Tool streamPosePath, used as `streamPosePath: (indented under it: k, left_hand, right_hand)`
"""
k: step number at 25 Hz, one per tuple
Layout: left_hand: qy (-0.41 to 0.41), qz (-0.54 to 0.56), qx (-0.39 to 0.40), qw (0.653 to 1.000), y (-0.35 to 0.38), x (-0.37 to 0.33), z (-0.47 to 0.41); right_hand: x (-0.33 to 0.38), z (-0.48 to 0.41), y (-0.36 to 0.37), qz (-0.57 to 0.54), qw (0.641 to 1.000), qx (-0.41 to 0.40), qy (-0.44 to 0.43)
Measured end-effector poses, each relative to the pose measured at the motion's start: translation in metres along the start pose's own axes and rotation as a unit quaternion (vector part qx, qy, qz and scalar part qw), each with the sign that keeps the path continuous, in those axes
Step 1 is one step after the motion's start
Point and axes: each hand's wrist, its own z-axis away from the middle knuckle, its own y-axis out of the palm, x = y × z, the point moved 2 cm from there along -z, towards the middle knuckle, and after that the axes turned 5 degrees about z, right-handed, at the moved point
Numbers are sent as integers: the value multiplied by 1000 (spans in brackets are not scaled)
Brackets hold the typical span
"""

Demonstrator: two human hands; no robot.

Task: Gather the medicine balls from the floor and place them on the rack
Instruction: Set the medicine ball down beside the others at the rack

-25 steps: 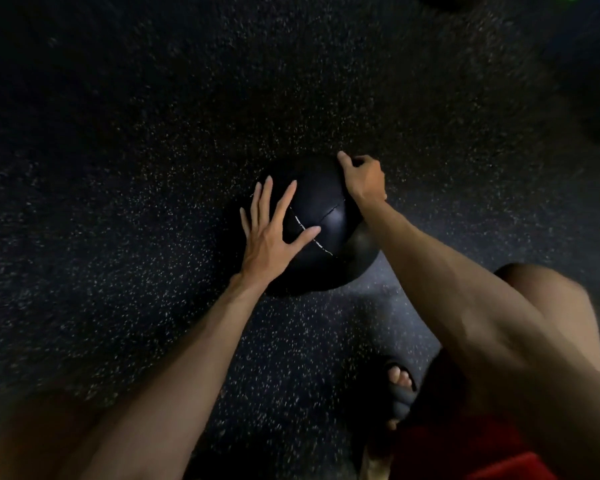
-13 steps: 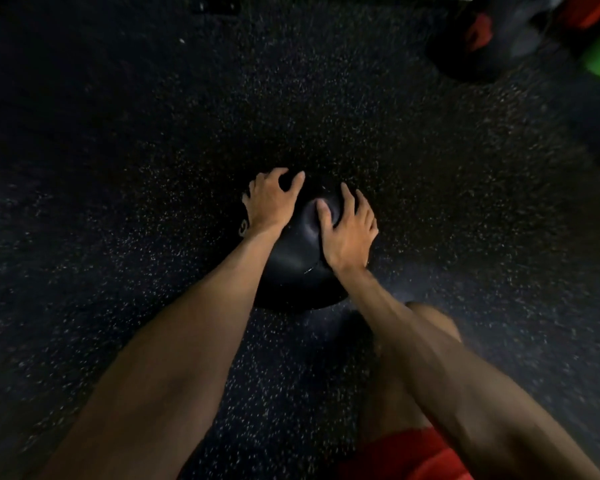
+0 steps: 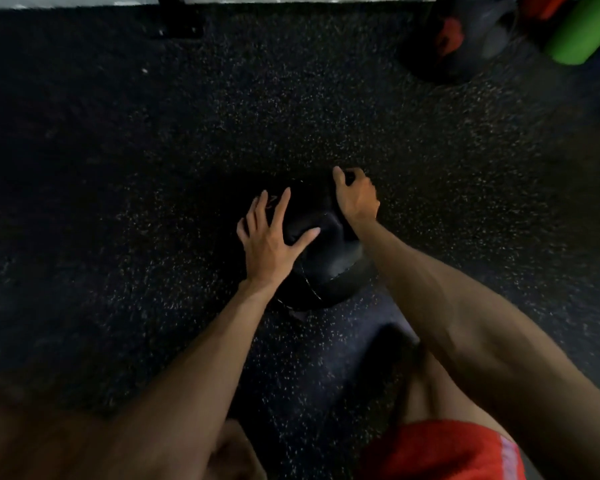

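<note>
A black medicine ball (image 3: 321, 261) with thin white seam lines rests on the dark speckled floor in the middle of the view. My left hand (image 3: 269, 242) lies flat on its left side, fingers spread, thumb across the top. My right hand (image 3: 355, 199) curls over the ball's far right edge, its fingers wrapped around the back and hidden. No rack is clearly in view.
A second dark ball with a red patch (image 3: 454, 39) sits at the far right by a green roll (image 3: 582, 32). A black post foot (image 3: 177, 26) stands at the far wall's white base. My knee in red shorts (image 3: 444, 448) is bottom right.
Half a second ago both hands pressed on top of the ball. Now the left hand has slid down its left side and the right hand has reached over to the far right edge.
</note>
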Motion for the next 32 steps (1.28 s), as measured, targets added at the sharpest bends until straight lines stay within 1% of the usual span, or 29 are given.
streamPosePath:
  k: [2, 4, 6, 8, 9, 11, 13, 14, 15, 17, 18, 19, 20, 22, 23, 24, 26, 28, 30, 31, 32]
  left_hand:
    - [1, -7, -3, 1000, 4, 5, -18]
    - [-12, 1, 5, 1000, 3, 13, -45]
    - [-52, 36, 40, 997, -2, 17, -91]
    - [-106, 95, 90, 986, -6, 17, -147]
    - [-130, 114, 118, 978, -7, 17, -171]
    - [-159, 124, 158, 967, -4, 21, -208]
    - [-161, 127, 159, 966, 5, 28, -224]
    - [-144, 135, 151, 969, 9, 29, -227]
    - [-107, 146, 139, 974, 13, 27, -227]
    - [-1, 154, 117, 981, 18, 18, -217]
    - [55, 158, 119, 979, 20, 11, -211]
    - [98, 161, 127, 974, 23, 3, -204]
    - [126, 163, 139, 969, 26, -2, -198]
    - [151, 151, 150, 965, 33, -9, -191]
    - [159, 141, 146, 966, 37, -12, -192]
    - [163, 137, 146, 966, 39, -16, -194]
    - [150, 135, 151, 968, 45, -25, -210]
    - [119, 114, 158, 974, 51, -42, -237]
    - [55, 123, 171, 976, 57, -63, -275]
    - [5, 139, 173, 975, 60, -74, -296]
    - [-50, 155, 170, 972, 63, -85, -318]
  right_hand:
    - [7, -12, 3, -3, 1000, -14, -8]
    - [18, -15, 6, 34, 999, -25, -29]
    - [30, -3, 11, 73, 993, -69, -59]
    - [36, 30, 22, 88, 983, -136, -90]
    - [36, 49, 31, 89, 980, -149, -99]
    - [35, 75, 49, 94, 983, -129, -88]
    - [36, 73, 55, 111, 985, -116, -70]
    - [38, 62, 52, 108, 986, -116, -55]
    - [39, 46, 45, 97, 988, -116, -34]
    - [41, 5, 25, 37, 993, -106, 34]
    - [35, -23, 13, -4, 992, -101, 76]
    - [27, -49, -1, -22, 988, -92, 119]
    - [18, -71, -11, -14, 987, -74, 142]
    - [5, -104, -17, 31, 989, -23, 143]
    - [3, -116, -18, 37, 988, -12, 148]
    - [3, -126, -19, 16, 988, -18, 155]
    - [8, -140, -32, -65, 980, -54, 181]
    - [13, -153, -50, -159, 964, -112, 181]
    - [15, -153, -58, -229, 945, -195, 133]
    - [13, -149, -55, -223, 945, -225, 86]
    - [12, -143, -46, -196, 953, -229, 24]
